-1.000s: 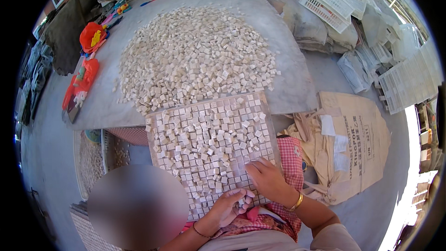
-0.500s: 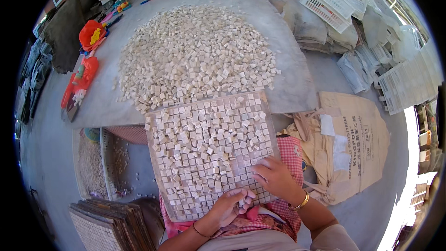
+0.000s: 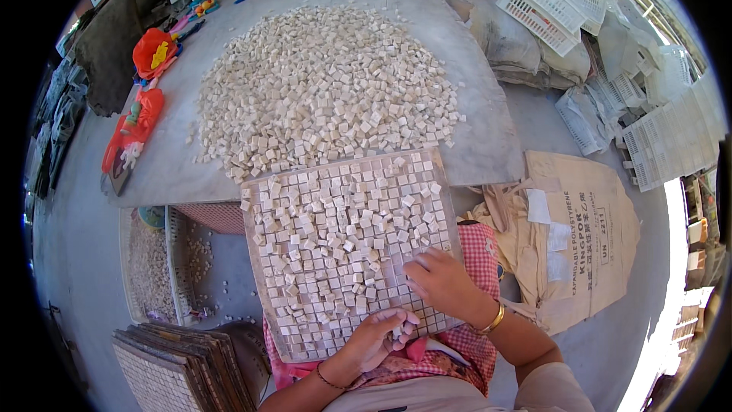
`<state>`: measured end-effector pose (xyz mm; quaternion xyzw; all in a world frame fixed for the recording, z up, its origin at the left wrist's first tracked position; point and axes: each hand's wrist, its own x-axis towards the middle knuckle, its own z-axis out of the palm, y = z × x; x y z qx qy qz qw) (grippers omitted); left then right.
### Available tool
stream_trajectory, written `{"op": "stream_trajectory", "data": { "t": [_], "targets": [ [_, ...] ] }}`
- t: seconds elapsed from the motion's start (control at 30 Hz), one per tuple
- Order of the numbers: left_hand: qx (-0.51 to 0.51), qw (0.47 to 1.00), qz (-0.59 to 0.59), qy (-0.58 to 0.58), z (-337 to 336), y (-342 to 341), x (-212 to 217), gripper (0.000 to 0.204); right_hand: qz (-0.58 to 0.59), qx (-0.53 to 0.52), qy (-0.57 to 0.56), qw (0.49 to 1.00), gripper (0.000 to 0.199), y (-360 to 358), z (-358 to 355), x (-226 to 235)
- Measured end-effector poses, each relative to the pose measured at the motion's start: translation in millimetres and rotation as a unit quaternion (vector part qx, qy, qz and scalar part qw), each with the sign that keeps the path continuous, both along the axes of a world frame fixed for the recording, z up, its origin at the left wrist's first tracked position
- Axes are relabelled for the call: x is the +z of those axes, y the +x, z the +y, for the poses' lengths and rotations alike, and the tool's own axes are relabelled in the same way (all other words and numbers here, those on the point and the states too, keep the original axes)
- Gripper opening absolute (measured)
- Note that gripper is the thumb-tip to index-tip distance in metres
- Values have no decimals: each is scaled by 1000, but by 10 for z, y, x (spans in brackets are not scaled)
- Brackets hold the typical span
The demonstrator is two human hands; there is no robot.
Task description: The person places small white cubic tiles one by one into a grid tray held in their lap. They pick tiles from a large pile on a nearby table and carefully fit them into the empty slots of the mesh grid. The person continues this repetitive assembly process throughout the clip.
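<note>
A square grid tray (image 3: 451,210) rests across my lap against the table's near edge. Small pale stone cubes (image 3: 305,225) fill many of its cells, and others lie loose and tilted on top. Bare cells show toward the right side. My right hand (image 3: 450,286) is over the tray's lower right part, its fingers bent down to the cells; whatever they pinch is hidden. Palm up at the tray's near edge, my left hand (image 3: 381,338) curls its fingers around a few stone cubes (image 3: 397,331).
A big heap of stone cubes (image 3: 328,84) covers the table (image 3: 488,137) beyond the tray. Stacked grid trays (image 3: 164,370) and a white crate (image 3: 179,282) of cubes stand at left. A beige sack (image 3: 602,252) lies at right, with white baskets (image 3: 541,4) behind.
My right hand has shifted slightly left and up over the tray. My left hand stays in place, still curled around cubes.
</note>
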<state>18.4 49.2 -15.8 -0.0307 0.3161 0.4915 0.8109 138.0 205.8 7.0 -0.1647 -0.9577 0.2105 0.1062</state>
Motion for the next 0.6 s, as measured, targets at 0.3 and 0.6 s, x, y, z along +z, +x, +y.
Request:
{"op": "stream_trajectory", "data": {
  "t": [0.3, 0.6],
  "targets": [
    [9, 1000, 10, -15, 7, -11, 52, 26, 14, 41, 35, 998, 24, -26, 23, 17],
    [28, 998, 60, -17, 57, -99, 102, 18, 81, -46, -11, 996, 23, 75, 177, 171]
  ]
}}
